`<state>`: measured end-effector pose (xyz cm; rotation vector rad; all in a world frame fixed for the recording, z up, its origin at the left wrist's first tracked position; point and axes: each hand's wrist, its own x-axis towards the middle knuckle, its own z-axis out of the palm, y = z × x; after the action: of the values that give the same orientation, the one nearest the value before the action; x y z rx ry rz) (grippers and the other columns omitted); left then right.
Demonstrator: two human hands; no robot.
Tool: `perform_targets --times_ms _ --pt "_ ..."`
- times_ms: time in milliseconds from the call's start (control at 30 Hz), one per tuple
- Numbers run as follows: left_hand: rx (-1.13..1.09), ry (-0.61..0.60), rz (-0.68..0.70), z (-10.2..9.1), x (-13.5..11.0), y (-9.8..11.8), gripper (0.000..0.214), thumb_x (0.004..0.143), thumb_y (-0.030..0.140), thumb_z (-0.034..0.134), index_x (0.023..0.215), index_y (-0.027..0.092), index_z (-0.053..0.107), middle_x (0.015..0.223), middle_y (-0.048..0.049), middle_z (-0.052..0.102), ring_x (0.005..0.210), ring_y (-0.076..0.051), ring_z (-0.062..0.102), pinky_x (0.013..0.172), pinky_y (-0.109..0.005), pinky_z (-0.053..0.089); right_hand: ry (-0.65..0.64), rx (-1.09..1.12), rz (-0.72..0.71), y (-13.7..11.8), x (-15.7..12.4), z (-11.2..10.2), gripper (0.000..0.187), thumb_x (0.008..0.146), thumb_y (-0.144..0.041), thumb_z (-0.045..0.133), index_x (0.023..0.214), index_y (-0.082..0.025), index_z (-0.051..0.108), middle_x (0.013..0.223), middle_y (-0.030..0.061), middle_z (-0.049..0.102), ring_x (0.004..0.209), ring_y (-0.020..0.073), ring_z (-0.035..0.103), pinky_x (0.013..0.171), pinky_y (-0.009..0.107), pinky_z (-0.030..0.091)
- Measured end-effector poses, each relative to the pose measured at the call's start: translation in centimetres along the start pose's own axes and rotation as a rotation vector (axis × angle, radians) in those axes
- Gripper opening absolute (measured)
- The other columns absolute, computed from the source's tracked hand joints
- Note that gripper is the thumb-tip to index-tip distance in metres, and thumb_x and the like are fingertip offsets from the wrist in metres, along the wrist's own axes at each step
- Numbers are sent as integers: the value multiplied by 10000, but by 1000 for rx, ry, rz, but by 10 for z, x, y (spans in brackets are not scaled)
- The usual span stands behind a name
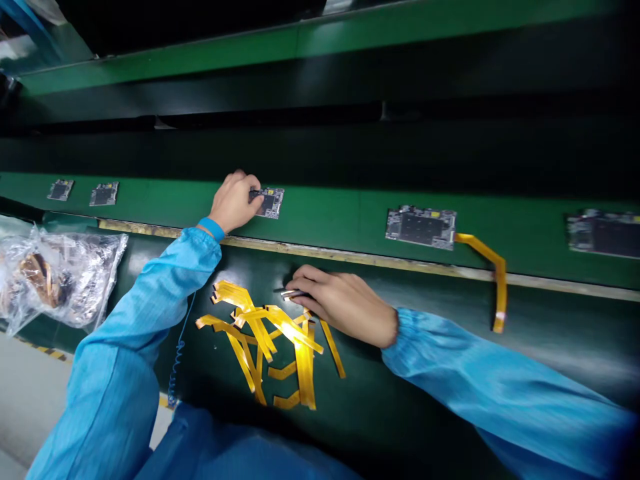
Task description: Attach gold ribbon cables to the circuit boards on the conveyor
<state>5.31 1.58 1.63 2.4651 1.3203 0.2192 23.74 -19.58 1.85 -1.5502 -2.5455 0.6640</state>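
Note:
My left hand (234, 201) reaches out to the green belt (325, 217), its fingers closed on the left edge of a small circuit board (271, 202). My right hand (345, 303) rests on the dark green bench, fingers pinched round metal tweezers (289, 293) whose tips point left. Just below and left of it lies a loose pile of several yellow flex cables (270, 337). Both arms wear blue sleeves, and a blue wrist strap with a coiled cord (176, 360) hangs from the left one.
Further boards lie on the belt: two at the far left (83, 192), one with a yellow flex cable attached (421, 227) at the right, and another at the right edge (603, 233). A crumpled clear plastic bag (60, 277) sits at the left.

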Motion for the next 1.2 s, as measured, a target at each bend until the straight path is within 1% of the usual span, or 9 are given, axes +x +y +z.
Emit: perform_targets --times_ms 133,233,400,600,700,800,967,1067,1200 --pt "41 -99 9 10 0 28 177 939 267 625 1075 189 708 1147 -107 680 1118 -283 655 963 -397 530 -37 -41 -6 -3 2 0 170 1020 -233 562 981 -221 726 1099 58 751 678 154 685 566 294 415" --pt "93 -137 10 17 4 43 181 942 298 625 1056 190 715 1139 -112 684 1122 -298 659 940 -407 535 -17 23 7 -3 2 0 141 1011 -236 576 946 -227 701 1040 55 757 686 172 690 578 306 421" --pt "170 -176 6 19 9 58 247 943 292 607 1116 170 734 1168 -143 687 1175 -324 641 942 -425 540 88 298 78 10 -4 -3 132 1015 -277 558 962 -258 678 880 15 783 734 196 726 631 304 459" --pt "201 -174 6 23 14 67 277 938 279 601 1132 151 751 1196 -161 704 1179 -334 650 927 -424 549 301 586 240 36 0 -20 280 964 -508 610 921 -255 723 860 34 796 739 215 721 683 326 540" --pt "190 -170 5 22 17 65 228 940 225 580 1063 156 759 1152 -149 720 1132 -312 673 933 -410 541 397 636 344 55 10 -24 387 914 -594 646 941 -224 755 880 57 799 760 229 718 703 349 568" --pt "143 -164 44 20 16 57 176 926 187 576 945 170 750 1074 -121 726 1035 -282 692 899 -392 542 464 684 433 77 27 -22 438 863 -602 712 996 -191 783 902 71 803 791 234 720 720 359 588" --pt "38 -62 249 24 4 33 176 895 110 572 937 175 730 1054 -94 707 1037 -255 661 941 -388 541 460 732 505 104 61 -17 296 852 -480 760 861 -186 795 850 62 807 814 229 733 716 323 593" --pt "2 -6 364 30 -4 23 203 889 95 578 1007 169 725 1128 -101 687 1104 -257 628 999 -402 530 469 719 577 109 77 -16 218 834 -407 798 817 -190 789 862 63 815 838 226 746 764 314 598" --pt "6 13 417 37 -7 20 192 903 110 586 1032 175 712 1177 -106 651 1117 -261 595 1019 -420 520 430 617 648 108 85 -21 141 835 -344 786 810 -206 796 851 42 814 822 217 748 751 300 586"
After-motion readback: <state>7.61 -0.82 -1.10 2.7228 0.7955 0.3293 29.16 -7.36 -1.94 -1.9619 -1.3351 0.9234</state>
